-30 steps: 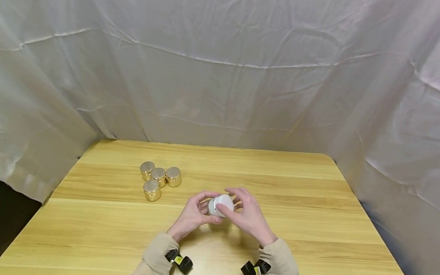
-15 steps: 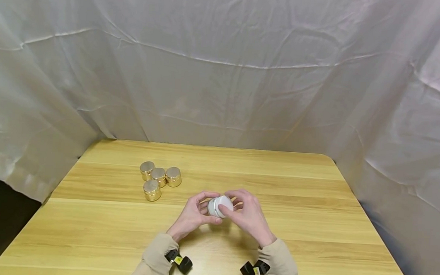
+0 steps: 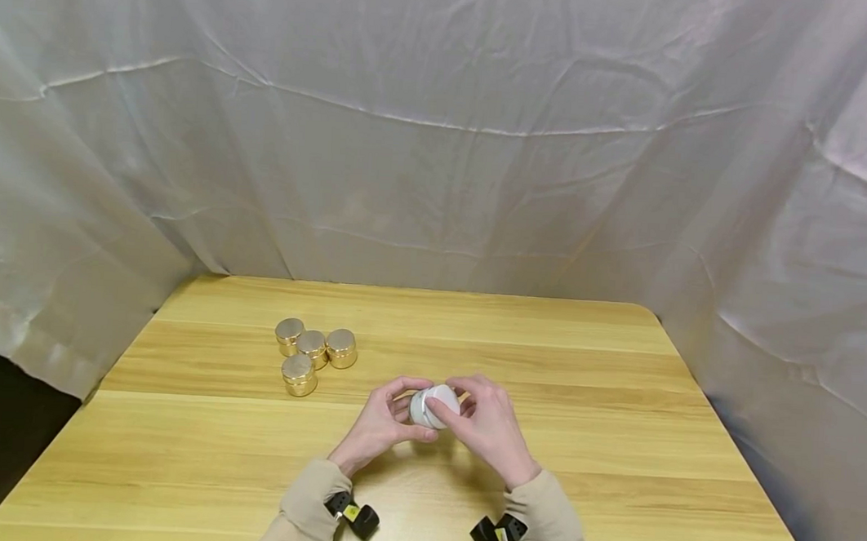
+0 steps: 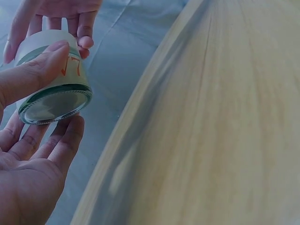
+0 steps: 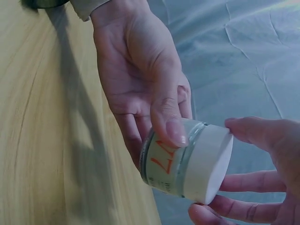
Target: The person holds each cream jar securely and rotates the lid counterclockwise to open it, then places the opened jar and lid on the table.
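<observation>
1. Left hand [image 3: 381, 421] grips white jar [image 5: 159, 171], thumb on label.
2. Right hand [image 3: 495, 429] pinches its lid [image 5: 206, 164]; far fingertips' contact unclear.
3. Jar tilted above table [image 3: 582, 376]; four gold jars [image 3: 299, 375] well apart.

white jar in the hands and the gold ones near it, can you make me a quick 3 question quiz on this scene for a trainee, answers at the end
1. How many gold jars stand on the table?

2. True or false: the right hand has its grip at the lid, while the left hand has its grip on the body of the white jar.

3. What colour is the large marking on the white jar's side?
a) blue
b) orange
c) purple

Key: 1. four; 2. true; 3. b
</observation>
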### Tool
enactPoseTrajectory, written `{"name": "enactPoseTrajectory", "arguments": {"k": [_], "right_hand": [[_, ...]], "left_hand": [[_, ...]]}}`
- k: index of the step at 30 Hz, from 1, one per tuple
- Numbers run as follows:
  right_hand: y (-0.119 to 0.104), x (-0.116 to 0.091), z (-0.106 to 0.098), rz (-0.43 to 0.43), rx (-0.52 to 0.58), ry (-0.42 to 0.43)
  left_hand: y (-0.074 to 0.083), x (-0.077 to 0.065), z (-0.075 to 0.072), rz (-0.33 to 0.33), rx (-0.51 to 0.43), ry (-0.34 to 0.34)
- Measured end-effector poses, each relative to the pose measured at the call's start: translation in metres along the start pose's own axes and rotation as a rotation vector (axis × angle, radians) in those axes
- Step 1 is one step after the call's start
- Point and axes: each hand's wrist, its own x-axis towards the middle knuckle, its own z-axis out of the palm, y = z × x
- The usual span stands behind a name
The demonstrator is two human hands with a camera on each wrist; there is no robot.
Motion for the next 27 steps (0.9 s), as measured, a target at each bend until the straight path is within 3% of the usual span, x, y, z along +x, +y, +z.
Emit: {"name": "enactPoseTrajectory", "arguments": {"k": [16, 27], "right_hand": [[0.001, -0.001, -0.013, -0.033, -0.050, -0.196], [0.009, 0.001, -0.020, -0.204, 0.007, -0.227]], "left_hand": [[-0.002, 0.000, 0.000, -0.015, 0.011, 0.005], [-0.001, -0.001, -0.001, -0.030, 0.029, 0.019]]}}
